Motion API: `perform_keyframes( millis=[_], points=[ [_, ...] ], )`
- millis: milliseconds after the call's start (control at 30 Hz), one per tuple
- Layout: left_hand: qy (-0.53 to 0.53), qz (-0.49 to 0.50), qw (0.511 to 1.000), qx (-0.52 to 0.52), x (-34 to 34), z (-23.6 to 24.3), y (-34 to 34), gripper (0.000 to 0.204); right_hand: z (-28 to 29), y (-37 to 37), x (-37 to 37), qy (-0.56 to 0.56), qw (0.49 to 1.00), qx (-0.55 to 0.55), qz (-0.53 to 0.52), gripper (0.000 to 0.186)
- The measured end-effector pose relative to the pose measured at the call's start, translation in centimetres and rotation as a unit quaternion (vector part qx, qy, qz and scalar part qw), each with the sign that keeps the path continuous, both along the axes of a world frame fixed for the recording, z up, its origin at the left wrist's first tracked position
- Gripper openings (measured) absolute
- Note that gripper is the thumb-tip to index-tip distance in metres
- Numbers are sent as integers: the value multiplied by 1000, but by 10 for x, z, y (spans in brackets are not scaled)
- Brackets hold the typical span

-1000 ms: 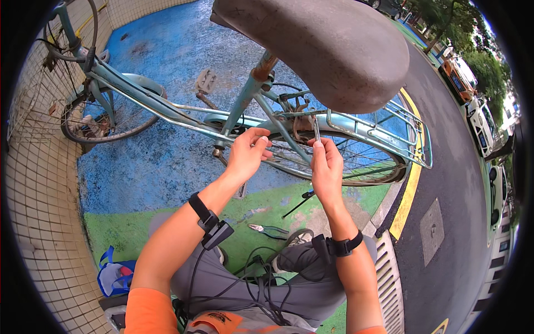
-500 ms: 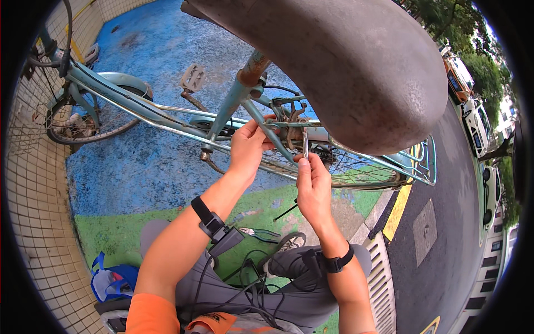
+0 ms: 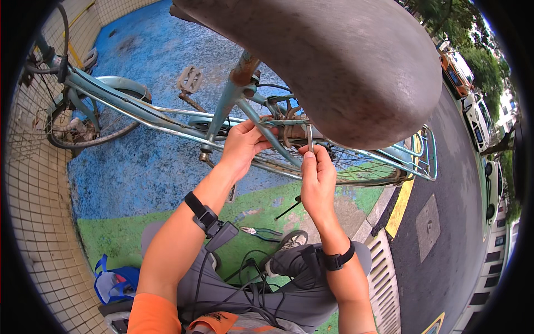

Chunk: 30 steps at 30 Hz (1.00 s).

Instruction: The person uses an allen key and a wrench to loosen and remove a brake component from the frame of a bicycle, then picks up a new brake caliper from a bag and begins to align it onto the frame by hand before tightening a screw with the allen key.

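Note:
An old light-blue bicycle (image 3: 222, 108) with a worn brown saddle (image 3: 345, 61) stands across in front of me. My right hand (image 3: 320, 175) is closed on a slim silver wrench (image 3: 310, 136), held upright with its upper end at the rusty brake caliper (image 3: 290, 125) under the saddle. My left hand (image 3: 240, 147) reaches in beside the slanting frame tube, fingers bent near that caliper. The tube covers its fingertips, so what they pinch, if anything, is hidden.
Pliers with dark green handles (image 3: 261, 234) lie on the green ground by my shoe. A thin black rod (image 3: 288, 210) shows below my right hand. Black cables (image 3: 253, 289) cross my lap. At left are a blue-and-white bag (image 3: 115, 281) and a tiled wall (image 3: 39, 222); at right, a drain grate (image 3: 382, 273).
The wrench has tilted slightly, and my right hand has shifted a little up and to the right. My left hand stays at the frame by the brake. The whole view has shifted slightly.

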<state>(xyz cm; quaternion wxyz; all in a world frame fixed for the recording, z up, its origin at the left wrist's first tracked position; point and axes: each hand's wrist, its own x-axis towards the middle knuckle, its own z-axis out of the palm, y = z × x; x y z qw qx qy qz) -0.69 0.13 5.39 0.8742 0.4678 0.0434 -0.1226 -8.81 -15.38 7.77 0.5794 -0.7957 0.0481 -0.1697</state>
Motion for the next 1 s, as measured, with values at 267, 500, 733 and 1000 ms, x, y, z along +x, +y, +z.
perform_keyframes(
  millis=[267,500,733,1000],
  points=[
    [-3,-48,999,9,8,-2,7,20,11,8,29,4,998,-61,2,22],
    [-12,-34,999,2,10,-3,2,19,1,5,49,-64,987,-143,-17,28],
    [-15,-20,1000,1,9,-2,1,18,3,7,52,-60,992,-110,-6,24],
    [-12,-8,1000,4,8,-1,-1,18,10,13,48,-93,979,-177,-27,21]
  ],
)
